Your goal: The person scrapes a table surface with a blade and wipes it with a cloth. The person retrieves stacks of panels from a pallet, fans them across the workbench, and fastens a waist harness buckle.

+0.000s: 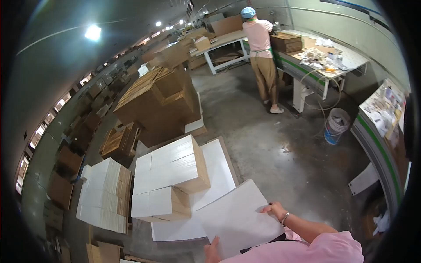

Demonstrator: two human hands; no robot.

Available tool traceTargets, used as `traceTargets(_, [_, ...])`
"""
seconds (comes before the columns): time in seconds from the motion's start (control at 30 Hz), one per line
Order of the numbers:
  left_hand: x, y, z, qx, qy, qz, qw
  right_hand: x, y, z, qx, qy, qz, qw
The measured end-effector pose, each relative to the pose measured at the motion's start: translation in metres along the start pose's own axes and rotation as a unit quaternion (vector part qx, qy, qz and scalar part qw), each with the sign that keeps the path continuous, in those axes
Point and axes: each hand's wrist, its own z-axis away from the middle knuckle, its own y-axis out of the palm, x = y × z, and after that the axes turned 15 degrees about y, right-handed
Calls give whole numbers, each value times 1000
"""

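A flat white board (239, 217) is held in front of my body, tilted, with its far corner over the pallet. My right hand (276, 211) grips its right edge, thumb on top and a bracelet at the wrist. At the near left edge, my left hand (212, 251) is closed on the same board, partly cut off by the bottom of the view. Just beyond the board stand stacked white panels (169, 168) in neat blocks, on a larger white sheet (218, 168). Whether I hold one board or several together cannot be made out.
Another white stack (104, 193) stands on the left, with tall brown panel stacks (153, 105) behind. A co-worker (259, 44) in a pink shirt and blue cap stands at a workbench (355, 61). A bucket (337, 125) and a cluttered green-edged bench (381, 144) are on the right.
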Motion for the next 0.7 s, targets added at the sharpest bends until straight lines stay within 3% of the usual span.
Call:
traceTargets(0.1, [-4,4,41,50,57,180,981,-24,-28,46,-7,8,-7,1000])
traceTargets(0.2, [-9,15,70,-2,84,51,995,-45,-49,91,-52,-4,0,999])
traceTargets(0.3, [-36,27,119,128,227,87,962,-89,-92,90,-18,-124,22,992])
traceTargets(0.43, [1,58,137,264,153,176,936,-115,-142,140,-97,-125,0,987])
traceTargets(0.53, [-18,91,197,322,127,44,937,-131,-179,200,-178,-87,-24,980])
traceTargets(0.7, [15,175,254,391,54,92,914,-183,-277,297,-239,-116,-87,960])
